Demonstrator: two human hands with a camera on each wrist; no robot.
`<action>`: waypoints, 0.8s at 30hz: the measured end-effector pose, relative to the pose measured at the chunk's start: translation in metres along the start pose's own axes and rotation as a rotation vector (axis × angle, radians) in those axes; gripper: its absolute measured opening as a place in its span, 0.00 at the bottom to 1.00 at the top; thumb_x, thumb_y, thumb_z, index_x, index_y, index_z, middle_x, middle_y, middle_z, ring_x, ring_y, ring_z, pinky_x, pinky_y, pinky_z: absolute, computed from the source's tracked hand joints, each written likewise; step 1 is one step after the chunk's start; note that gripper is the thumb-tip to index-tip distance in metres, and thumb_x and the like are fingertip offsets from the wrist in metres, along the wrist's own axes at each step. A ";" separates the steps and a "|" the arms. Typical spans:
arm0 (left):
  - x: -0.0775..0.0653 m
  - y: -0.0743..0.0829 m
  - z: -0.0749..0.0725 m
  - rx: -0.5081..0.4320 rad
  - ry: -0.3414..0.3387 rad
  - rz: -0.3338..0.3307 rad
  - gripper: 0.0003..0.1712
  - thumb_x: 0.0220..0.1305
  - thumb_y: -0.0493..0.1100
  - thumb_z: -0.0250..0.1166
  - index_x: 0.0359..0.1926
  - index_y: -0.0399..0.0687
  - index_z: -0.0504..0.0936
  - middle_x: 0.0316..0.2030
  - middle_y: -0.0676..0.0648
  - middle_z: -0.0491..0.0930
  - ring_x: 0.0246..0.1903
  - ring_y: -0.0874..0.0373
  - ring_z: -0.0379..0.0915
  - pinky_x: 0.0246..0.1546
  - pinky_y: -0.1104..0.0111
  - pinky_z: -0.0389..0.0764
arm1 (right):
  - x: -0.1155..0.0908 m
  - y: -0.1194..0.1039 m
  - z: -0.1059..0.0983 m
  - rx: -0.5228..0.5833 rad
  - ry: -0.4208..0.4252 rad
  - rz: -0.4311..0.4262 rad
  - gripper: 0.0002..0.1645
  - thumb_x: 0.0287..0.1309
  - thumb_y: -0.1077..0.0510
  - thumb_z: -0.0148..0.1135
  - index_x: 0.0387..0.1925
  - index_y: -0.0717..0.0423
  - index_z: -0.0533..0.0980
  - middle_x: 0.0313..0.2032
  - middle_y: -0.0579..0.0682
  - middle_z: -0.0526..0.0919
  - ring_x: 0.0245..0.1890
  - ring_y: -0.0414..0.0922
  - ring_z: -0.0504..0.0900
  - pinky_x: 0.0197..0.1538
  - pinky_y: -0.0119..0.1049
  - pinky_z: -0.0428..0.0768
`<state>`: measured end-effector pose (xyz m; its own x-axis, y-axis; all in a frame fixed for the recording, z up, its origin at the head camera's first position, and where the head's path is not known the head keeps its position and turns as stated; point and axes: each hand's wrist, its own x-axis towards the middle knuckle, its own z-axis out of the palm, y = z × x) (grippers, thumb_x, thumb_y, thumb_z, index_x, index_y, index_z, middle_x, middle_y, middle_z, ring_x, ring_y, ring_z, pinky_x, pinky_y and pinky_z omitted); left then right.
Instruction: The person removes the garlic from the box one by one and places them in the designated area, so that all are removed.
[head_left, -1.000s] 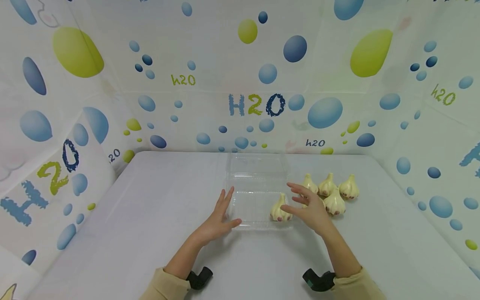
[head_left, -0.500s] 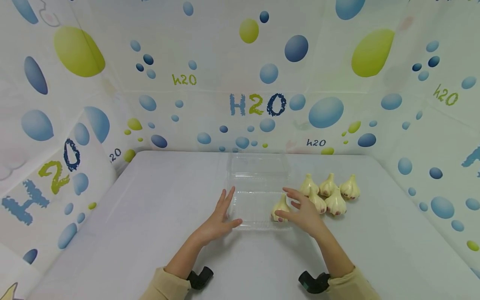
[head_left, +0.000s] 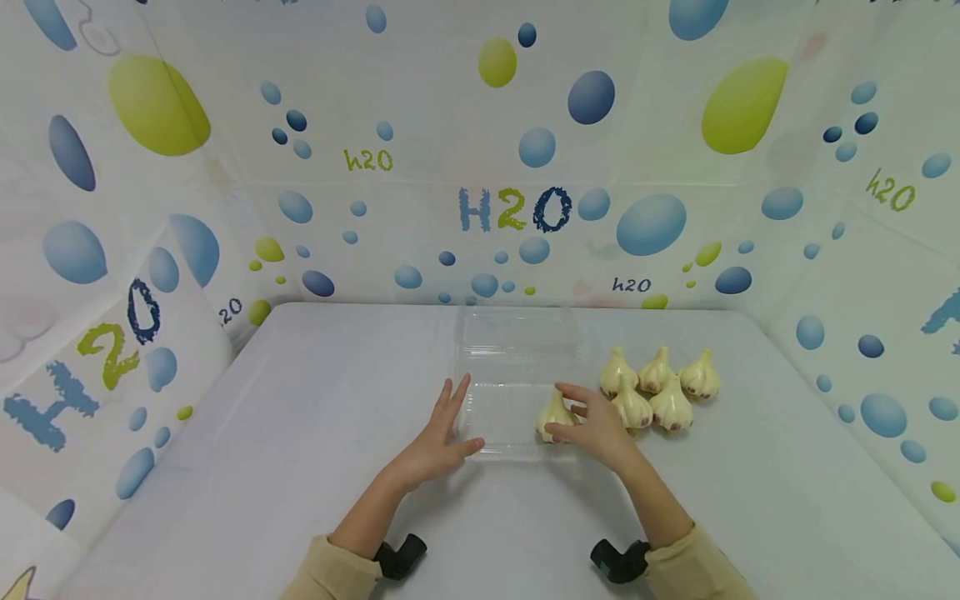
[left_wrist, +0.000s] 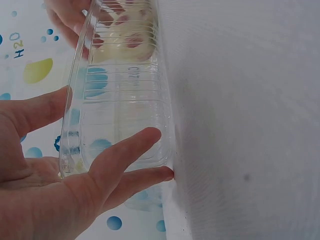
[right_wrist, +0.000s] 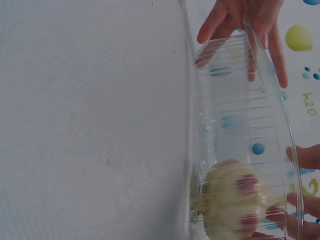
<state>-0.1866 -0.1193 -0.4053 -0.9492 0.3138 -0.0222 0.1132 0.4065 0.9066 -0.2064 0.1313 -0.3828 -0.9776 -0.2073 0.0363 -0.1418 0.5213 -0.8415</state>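
Observation:
A clear plastic clamshell box (head_left: 498, 417) lies opened out on the white table, with its lid half behind it. Inside its near half, at the right end, stands a pale garlic bulb (head_left: 552, 419) with purple patches. My right hand (head_left: 603, 429) reaches over the box's right side and holds this bulb between thumb and fingers; part of the bulb is hidden behind them. At the box's left end, my left hand (head_left: 435, 446) rests its fairly straight, spread fingers against the wall. In the left wrist view, the left fingers (left_wrist: 125, 150) lie along the clear wall (left_wrist: 120, 112).
Right of the box stand several more garlic bulbs (head_left: 671, 404) in a close group. A white sheet printed with blue and green drops (head_left: 651, 225) hangs behind and beside the table (head_left: 337, 367). Black wrist cameras (head_left: 618, 561) sit below both hands.
My right hand has moved left and closed in on the garlic bulb in the box. That bulb has shifted slightly left. My left hand has stayed at the box's left end.

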 end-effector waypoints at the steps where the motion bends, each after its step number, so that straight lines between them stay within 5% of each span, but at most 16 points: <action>1: 0.000 0.000 0.000 -0.001 0.001 -0.001 0.51 0.59 0.40 0.63 0.71 0.65 0.38 0.69 0.40 0.24 0.63 0.30 0.46 0.55 0.37 0.54 | 0.001 0.000 0.002 -0.015 0.000 -0.009 0.40 0.44 0.60 0.71 0.60 0.61 0.66 0.58 0.64 0.69 0.55 0.64 0.69 0.52 0.49 0.72; 14: 0.001 -0.001 0.001 0.006 0.007 -0.004 0.51 0.58 0.40 0.63 0.71 0.66 0.39 0.70 0.41 0.25 0.65 0.33 0.40 0.55 0.37 0.53 | 0.009 0.004 0.013 -0.146 0.077 -0.124 0.41 0.35 0.70 0.72 0.57 0.57 0.70 0.49 0.64 0.77 0.48 0.63 0.75 0.47 0.52 0.74; 24: 0.000 0.000 0.001 0.017 0.014 -0.009 0.51 0.58 0.40 0.63 0.71 0.66 0.39 0.70 0.40 0.25 0.62 0.30 0.49 0.54 0.37 0.54 | 0.014 0.006 0.016 -0.147 0.035 -0.134 0.41 0.36 0.70 0.72 0.57 0.55 0.68 0.47 0.60 0.77 0.47 0.59 0.75 0.45 0.52 0.74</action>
<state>-0.1868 -0.1187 -0.4059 -0.9542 0.2980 -0.0247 0.1092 0.4243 0.8989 -0.2184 0.1185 -0.3956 -0.9529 -0.2551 0.1638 -0.2896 0.6066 -0.7404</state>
